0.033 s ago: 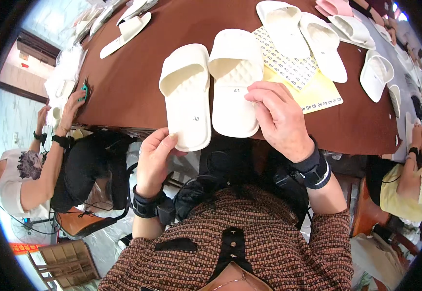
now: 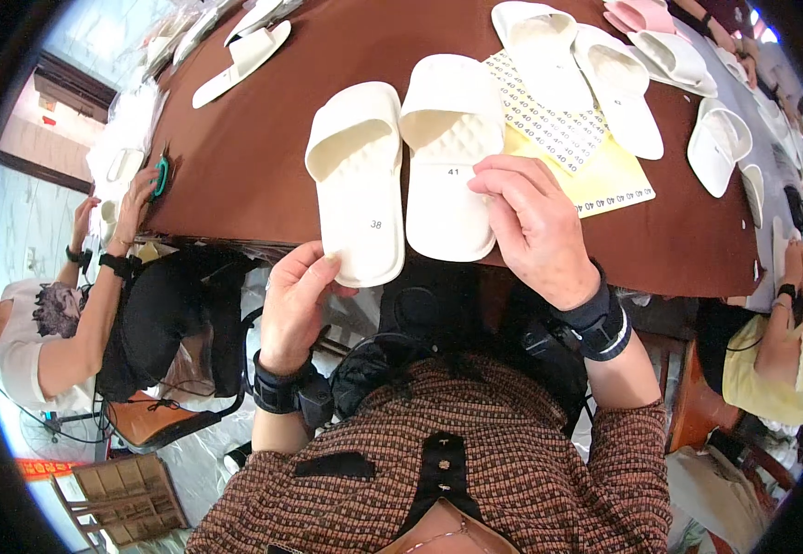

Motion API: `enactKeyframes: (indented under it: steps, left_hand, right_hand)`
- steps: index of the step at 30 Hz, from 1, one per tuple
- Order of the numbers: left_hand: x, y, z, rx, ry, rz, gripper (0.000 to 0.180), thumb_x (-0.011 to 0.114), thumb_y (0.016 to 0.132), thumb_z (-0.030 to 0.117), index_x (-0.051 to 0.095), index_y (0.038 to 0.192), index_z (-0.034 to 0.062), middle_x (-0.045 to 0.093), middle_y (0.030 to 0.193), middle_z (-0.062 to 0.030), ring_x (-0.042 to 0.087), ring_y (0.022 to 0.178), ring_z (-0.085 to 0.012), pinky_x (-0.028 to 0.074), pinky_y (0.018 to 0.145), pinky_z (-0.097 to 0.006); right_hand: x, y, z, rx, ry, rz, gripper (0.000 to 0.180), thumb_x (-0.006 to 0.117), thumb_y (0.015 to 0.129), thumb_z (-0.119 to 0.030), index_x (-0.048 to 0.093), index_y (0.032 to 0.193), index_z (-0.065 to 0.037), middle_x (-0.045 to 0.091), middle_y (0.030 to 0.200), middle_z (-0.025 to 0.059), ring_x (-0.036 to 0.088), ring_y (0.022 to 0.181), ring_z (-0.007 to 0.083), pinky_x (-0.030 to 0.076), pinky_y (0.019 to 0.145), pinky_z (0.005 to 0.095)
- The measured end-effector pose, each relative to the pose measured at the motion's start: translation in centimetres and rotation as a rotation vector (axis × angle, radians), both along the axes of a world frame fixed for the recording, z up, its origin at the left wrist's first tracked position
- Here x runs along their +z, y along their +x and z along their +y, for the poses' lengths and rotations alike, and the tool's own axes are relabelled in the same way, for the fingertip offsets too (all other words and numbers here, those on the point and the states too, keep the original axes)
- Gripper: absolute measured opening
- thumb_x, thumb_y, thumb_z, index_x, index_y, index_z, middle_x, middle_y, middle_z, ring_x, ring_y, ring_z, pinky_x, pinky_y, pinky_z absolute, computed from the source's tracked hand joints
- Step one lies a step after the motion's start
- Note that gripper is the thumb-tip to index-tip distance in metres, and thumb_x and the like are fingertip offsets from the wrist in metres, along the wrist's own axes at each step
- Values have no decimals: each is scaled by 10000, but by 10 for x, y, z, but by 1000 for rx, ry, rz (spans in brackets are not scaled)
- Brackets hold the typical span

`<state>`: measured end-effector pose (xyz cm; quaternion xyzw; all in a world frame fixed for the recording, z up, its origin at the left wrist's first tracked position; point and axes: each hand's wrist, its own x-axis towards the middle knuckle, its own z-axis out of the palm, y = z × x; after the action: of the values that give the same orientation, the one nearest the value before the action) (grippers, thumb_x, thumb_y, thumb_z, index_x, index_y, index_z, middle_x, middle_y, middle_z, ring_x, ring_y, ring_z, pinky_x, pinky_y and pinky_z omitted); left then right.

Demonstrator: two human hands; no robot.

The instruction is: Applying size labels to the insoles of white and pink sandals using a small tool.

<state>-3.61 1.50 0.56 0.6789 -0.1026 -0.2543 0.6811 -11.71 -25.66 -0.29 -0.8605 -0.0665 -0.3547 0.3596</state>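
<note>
Two white slide slippers lie side by side at the near edge of the brown table, heels toward me. My left hand (image 2: 296,300) pinches the heel of the left slipper (image 2: 361,208), thumb on top and fingers partly hidden under it. Over the footbed of the right slipper (image 2: 431,208) rests my right hand (image 2: 542,235), fingers curled and fingertips pressed together beside a small dark printed mark. Whether a tiny thing sits between those fingertips I cannot make out. A similar mark shows near the left slipper's heel.
Yellow-backed label sheets (image 2: 618,189) lie right of the slippers, partly under more white slippers (image 2: 627,102). Another white slipper (image 2: 244,65) lies far left on the brown table (image 2: 235,157). At left, a co-worker's hand (image 2: 140,198) is by green-handled scissors (image 2: 161,175); another co-worker sits at right.
</note>
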Motion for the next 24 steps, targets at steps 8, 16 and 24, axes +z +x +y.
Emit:
enactKeyframes:
  steps: [8, 16, 24]
  left_hand:
    - [9, 3, -9, 138, -238, 39, 206, 573, 973, 109, 610, 1102, -48, 698, 960, -95, 638, 775, -126, 512, 708, -263]
    - [-6, -4, -17, 86, -178, 26, 216, 587, 986, 149, 614, 1098, -34, 702, 955, -88, 632, 757, -116, 510, 701, -246]
    - [-9, -7, -19, 85, -135, -18, 197, 560, 997, 136, 597, 1093, -32, 694, 944, -92, 619, 748, -121, 505, 683, -243]
  right_hand:
    - [2, 3, 3, -14, -13, -33, 181, 614, 821, 16, 628, 990, -50, 634, 1042, 107, 592, 966, 344, 486, 870, 419]
    - [0, 2, 0, -4, -38, -11, 182, 625, 827, -1, 622, 1002, -50, 630, 1047, 105, 590, 975, 337, 473, 877, 418]
    - [12, 3, 2, 97, -162, 50, 522, 774, 766, -281, 588, 1209, -78, 606, 1204, 108, 540, 1168, 317, 407, 978, 430]
